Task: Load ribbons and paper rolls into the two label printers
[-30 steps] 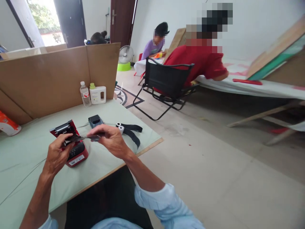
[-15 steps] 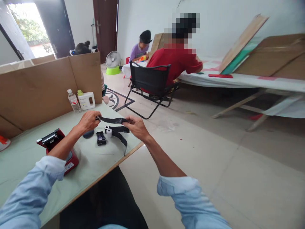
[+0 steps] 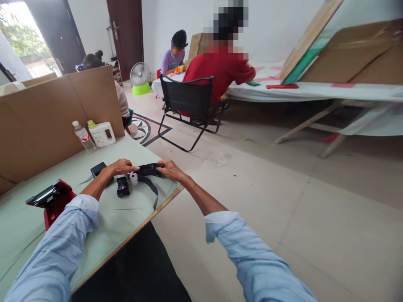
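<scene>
Between my two hands a black strip (image 3: 148,167) stretches low over the table's far right corner. My left hand (image 3: 121,167) is closed at the strip's left end, partly hiding what lies beneath. The fingers of my right hand (image 3: 169,169) pinch the strip's right end. Just below stands a small white roll (image 3: 134,179), from which a black tail (image 3: 153,189) curves toward the table edge. A small shiny black block (image 3: 122,186) is beside the roll. Behind my left wrist sits a dark box (image 3: 98,168). A red device (image 3: 58,201) with its lid raised is left of my forearm.
A water bottle (image 3: 84,137) and a white jug (image 3: 102,133) stand against a cardboard panel (image 3: 56,113). The table's wooden edge (image 3: 138,228) runs near my lap. Beyond, a person in red (image 3: 214,69) sits in a black folding chair (image 3: 188,96) at another table.
Both hands have lowered the strip toward the table, next to the white rolls. The view has shifted, so the dark box behind my left wrist shows more fully.
</scene>
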Demonstrator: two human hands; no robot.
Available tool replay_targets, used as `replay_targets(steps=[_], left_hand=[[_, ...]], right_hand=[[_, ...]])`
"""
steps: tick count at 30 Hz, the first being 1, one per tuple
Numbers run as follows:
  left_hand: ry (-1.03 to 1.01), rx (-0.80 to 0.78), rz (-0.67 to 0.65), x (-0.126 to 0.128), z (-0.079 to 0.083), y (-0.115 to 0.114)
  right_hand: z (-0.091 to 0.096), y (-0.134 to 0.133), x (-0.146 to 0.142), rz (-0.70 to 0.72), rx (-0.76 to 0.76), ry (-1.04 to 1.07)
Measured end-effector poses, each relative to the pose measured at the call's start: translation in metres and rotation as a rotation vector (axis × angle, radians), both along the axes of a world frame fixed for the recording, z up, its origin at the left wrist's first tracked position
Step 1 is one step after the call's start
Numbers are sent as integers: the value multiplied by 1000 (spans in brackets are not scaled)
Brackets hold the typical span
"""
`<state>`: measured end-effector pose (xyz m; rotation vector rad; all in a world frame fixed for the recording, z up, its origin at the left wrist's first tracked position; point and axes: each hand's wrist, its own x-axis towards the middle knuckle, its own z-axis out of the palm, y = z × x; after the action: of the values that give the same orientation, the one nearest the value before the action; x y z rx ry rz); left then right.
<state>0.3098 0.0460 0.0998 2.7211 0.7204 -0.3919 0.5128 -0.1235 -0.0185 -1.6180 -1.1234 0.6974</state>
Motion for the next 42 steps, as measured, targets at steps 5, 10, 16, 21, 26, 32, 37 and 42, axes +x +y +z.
replay_targets(steps=[5,10,16,21,26,32,37,42], left_hand=[[29,112,-124,-3,-9,-16],[-38,136,-202,-1,-18,-36],[-56,70,-316,-9,-17,-41],[-137,180,-248,-23,-13,-52],[-198,390,-176,-34,-7,-80],[-129,464,-67,-36,-14,-101],[-170,466,-31,-36,-19,-108],[-170,443,-72,-41,-24,-118]], right_hand=[[2,-19,-7,63,0,12],[4,-45,-19,82,-7,0],[5,-81,-34,83,-21,-143],[13,-98,-39,110,47,-218],[13,-103,-44,92,59,-213],[10,-112,-50,43,51,-206],[5,-121,-59,-4,93,-221],[2,-130,-76,-81,174,-202]])
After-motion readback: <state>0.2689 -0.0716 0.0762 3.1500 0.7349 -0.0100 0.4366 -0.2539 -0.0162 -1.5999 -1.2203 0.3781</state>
